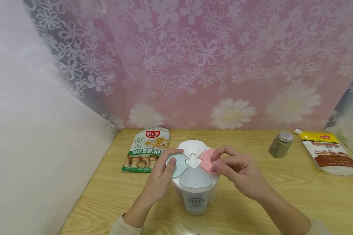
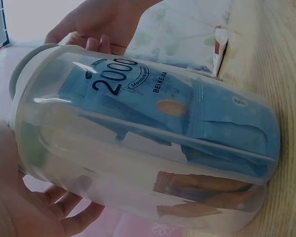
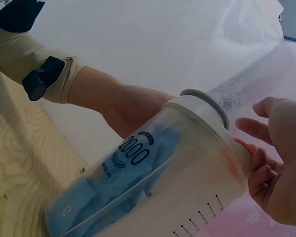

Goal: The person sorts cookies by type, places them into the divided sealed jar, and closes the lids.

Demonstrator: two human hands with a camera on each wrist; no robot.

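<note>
A clear plastic storage container (image 2: pixel 138 148) marked 2000 stands on the table, with blue packets (image 2: pixel 227 118) and brown packets (image 2: pixel 202 190) inside. Its lid has white, pink, light blue and clear flaps around a white centre piece (image 1: pixel 193 161). My left hand (image 1: pixel 160 176) holds the container's left side at the top, thumb on the light blue flap (image 1: pixel 179 165) and forefinger beside it. With bent fingers and thumb, my right hand (image 1: pixel 242 171) pinches the outer edge of the pink flap (image 1: pixel 206 160). The fingertips partly cover that edge.
Behind the container to the left lies a mushroom soup seasoning pouch (image 1: pixel 145 150). At the right are a small glass jar of dried herbs (image 1: pixel 280 146) and a yellow, white and brown spouted pouch (image 1: pixel 327 151). A flowered curtain (image 1: pixel 194 71) hangs along the back.
</note>
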